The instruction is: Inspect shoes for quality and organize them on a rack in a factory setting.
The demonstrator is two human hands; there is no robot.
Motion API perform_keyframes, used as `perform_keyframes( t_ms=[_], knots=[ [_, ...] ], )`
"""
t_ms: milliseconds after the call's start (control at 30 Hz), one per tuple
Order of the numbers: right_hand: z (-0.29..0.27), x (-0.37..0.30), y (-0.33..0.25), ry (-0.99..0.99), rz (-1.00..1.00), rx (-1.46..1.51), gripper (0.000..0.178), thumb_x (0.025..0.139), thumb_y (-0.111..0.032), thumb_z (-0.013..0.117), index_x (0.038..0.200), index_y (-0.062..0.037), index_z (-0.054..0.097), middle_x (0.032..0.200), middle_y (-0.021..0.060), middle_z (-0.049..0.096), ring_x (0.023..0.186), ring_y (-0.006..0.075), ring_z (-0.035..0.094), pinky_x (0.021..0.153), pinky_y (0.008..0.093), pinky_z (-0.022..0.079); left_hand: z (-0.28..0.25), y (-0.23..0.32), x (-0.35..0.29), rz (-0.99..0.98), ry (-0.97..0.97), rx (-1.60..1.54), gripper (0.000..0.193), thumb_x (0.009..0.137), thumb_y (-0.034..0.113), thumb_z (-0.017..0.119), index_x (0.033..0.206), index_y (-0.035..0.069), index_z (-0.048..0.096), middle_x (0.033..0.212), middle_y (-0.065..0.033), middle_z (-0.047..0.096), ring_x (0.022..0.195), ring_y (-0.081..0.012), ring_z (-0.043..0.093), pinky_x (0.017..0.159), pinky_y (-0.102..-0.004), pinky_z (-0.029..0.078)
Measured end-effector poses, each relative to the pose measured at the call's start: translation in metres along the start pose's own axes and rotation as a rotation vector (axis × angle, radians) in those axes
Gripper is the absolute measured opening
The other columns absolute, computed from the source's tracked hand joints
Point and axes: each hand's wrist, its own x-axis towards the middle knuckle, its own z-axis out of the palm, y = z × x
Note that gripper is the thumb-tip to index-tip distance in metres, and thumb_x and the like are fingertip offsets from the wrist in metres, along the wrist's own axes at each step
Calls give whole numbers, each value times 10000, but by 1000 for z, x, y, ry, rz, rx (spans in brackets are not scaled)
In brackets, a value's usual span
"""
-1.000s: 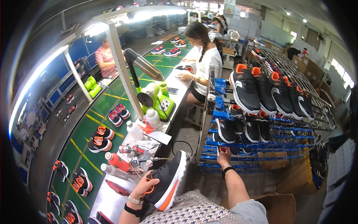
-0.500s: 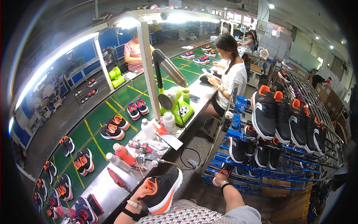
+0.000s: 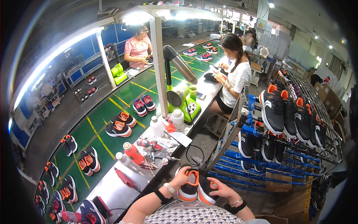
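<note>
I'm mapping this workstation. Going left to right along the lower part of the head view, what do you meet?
Red hand tool → left hand → black and orange shoe → second shoe → right hand → blue rack.

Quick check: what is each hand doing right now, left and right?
Left hand: closed on the heel of a black and orange shoe.
Right hand: gripping a second black and orange shoe beside it.

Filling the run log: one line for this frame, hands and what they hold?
left hand: grips shoe | right hand: grips second shoe | shoes: side by side, above lap | bench: bottles, tools
</note>
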Motion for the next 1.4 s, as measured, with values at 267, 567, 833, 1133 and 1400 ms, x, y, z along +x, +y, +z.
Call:
perform_keyframes(
  t_ms=[267, 567, 833, 1133, 1400],
  knots=[
    [36, 15, -9, -54, 54, -741, 370, 704, -197, 578, 1062, -105, 569, 890, 145, 617, 842, 287, 580, 733, 349, 452, 32, -1, 3, 344, -75, 543, 425, 678, 188, 639, 1088, 102, 563, 1087, -115, 528, 1086, -267, 448, 936, -372, 327],
    [50, 31, 1, 131, 26, -976, 278, 702, -242, 551, 918, -82, 621, 890, 183, 618, 847, 317, 590, 756, 383, 470, 32, 42, -24, 320, -390, 730, 388, 829, 365, 502, 976, 16, 589, 907, -199, 582, 876, -327, 561, 752, -388, 441],
    [48, 21, -3, 203, 78, -802, 257, 733, -275, 518, 861, -81, 628, 878, 142, 632, 860, 306, 590, 733, 370, 475, 41, 55, -17, 186, -743, 959, 630, 863, 582, 307, 1063, 35, 547, 897, -217, 602, 839, -361, 580, 743, -408, 440],
    [22, -6, 14, 195, -9, -702, 397, 700, -326, 601, 994, -61, 566, 901, 138, 616, 830, 290, 595, 724, 359, 466, 58, 52, 3, 189, -935, 942, 638, 787, 605, 471, 1164, 90, 472, 972, -161, 599, 904, -301, 580, 768, -358, 432],
    [-10, -53, 21, 155, -153, -466, 551, 692, -300, 673, 1161, -59, 512, 1017, 153, 603, 891, 270, 594, 781, 321, 454, 97, 64, 12, 232, -1112, 969, 700, 685, 636, 577, 1106, 84, 480, 974, -132, 581, 903, -278, 573, 757, -326, 427]
  ],
)
